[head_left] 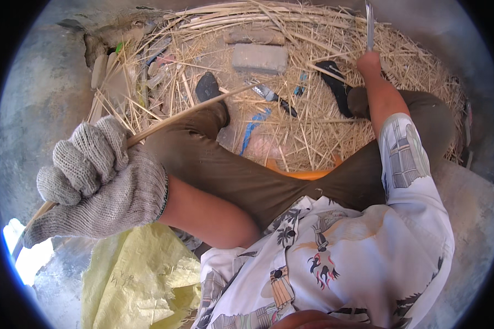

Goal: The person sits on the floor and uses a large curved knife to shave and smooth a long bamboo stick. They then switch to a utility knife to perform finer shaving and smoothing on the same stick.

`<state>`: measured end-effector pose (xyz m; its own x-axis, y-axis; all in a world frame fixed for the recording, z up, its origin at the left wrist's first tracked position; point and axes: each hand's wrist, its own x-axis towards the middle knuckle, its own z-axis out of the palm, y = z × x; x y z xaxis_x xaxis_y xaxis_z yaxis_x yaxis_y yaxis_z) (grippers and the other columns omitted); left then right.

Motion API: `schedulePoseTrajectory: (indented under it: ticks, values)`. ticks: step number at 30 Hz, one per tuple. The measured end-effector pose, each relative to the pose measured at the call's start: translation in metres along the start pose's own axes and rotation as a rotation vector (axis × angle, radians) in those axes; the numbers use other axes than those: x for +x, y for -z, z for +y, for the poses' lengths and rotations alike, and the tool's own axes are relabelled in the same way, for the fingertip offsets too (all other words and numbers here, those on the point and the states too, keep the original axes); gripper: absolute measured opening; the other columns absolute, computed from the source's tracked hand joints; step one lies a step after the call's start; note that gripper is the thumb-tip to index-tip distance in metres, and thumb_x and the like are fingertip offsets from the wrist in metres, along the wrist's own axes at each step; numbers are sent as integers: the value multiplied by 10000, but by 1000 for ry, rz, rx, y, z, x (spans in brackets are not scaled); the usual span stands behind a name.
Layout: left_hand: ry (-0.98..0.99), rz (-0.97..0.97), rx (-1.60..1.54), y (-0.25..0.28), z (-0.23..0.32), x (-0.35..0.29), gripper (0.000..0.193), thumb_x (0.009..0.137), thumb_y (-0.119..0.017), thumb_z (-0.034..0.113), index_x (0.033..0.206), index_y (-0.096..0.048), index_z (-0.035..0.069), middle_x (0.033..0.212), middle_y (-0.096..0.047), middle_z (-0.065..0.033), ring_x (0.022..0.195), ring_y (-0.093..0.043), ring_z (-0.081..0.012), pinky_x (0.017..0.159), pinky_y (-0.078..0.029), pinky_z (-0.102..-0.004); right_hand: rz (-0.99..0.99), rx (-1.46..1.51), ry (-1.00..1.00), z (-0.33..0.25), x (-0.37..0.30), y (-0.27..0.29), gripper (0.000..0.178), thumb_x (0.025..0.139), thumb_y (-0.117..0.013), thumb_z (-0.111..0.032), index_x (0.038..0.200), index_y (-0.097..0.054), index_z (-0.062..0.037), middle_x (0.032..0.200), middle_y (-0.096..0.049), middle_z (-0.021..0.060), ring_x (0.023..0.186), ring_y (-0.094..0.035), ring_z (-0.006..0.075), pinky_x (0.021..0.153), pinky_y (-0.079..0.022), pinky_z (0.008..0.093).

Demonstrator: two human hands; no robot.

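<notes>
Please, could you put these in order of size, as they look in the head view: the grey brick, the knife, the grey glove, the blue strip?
Largest to smallest:
1. Grey glove, though it seems nearer the camera
2. Grey brick
3. Knife and blue strip: too alike to rank

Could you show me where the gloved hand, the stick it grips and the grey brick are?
Gloved left hand (104, 186): head view, on the middle of the hand.
Stick (167, 123): head view, on its length just beyond the fingers.
Grey brick (259, 58): head view, on its broad face.
</notes>
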<state>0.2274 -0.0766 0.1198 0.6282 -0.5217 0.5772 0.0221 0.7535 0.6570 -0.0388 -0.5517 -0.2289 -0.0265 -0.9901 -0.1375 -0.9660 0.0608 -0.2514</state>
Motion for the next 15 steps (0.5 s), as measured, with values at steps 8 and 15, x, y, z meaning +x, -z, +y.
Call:
schedulePoseTrajectory:
  ticks: [8, 15]
  values:
    - [-8, 35, 23, -14, -9, 6, 664, 865, -502, 829, 580, -498, 230, 546, -443, 76, 430, -363, -65, 420, -301, -232, -119, -142, 3, 69, -4, -24, 365, 979, -556, -228, 1240, -550, 27, 1298, -628, 269, 1222, -626, 391, 982, -519, 514]
    - [25, -5, -3, -17, -17, 10, 648, 882, -495, 814, 598, -498, 231, 542, -423, 76, 440, -359, -73, 443, -305, -243, 151, -353, 153, 44, -32, -25, 326, 932, -597, -207, 1194, -567, -15, 1253, -599, 188, 1174, -608, 376, 964, -519, 509]
